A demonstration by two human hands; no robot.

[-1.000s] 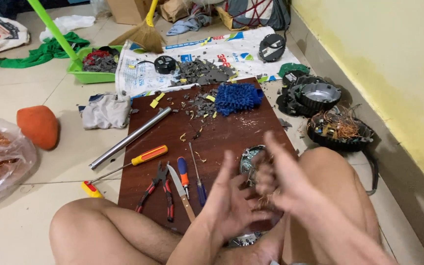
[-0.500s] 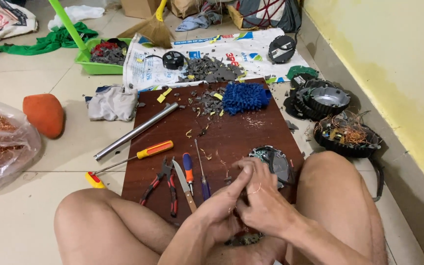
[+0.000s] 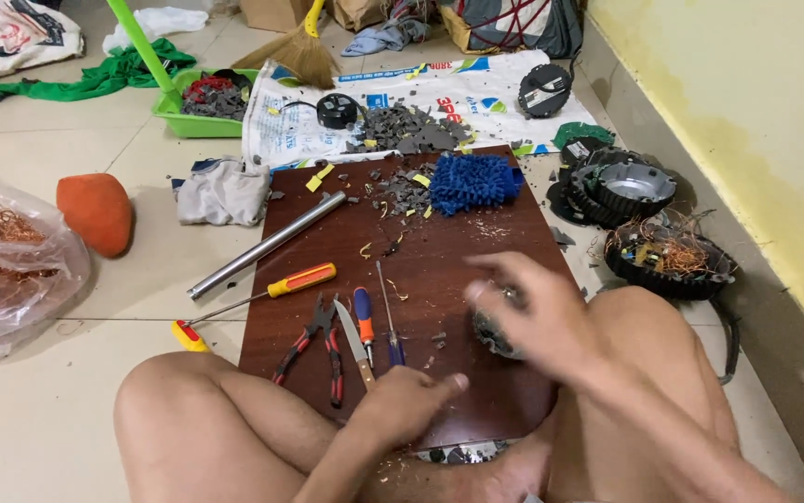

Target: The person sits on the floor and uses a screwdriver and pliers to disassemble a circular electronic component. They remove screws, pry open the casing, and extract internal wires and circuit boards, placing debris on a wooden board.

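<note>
I sit cross-legged behind a dark brown wooden board [image 3: 476,242] on the floor. My right hand [image 3: 537,312] is blurred with motion and lies over a dark round motor part [image 3: 490,335] at the board's right side; its grip is unclear. My left hand [image 3: 406,402] rests on the board's near edge with fingers curled and thumb out, nothing seen in it. Just beyond it lie red-handled pliers [image 3: 313,349], a knife [image 3: 355,343], a blue and orange screwdriver [image 3: 364,319] and a thin screwdriver [image 3: 388,312].
An orange-handled screwdriver [image 3: 276,287] and a metal pipe [image 3: 267,244] lie at the board's left edge. A blue mitt [image 3: 472,182] and grey debris [image 3: 411,130] sit beyond. Stripped motor housings [image 3: 667,251] line the yellow wall. A bag of copper wire [image 3: 1,261] lies left.
My hands were together over my lap; they have separated. The right hand moved forward onto the round motor part, the left dropped to the board's near edge.
</note>
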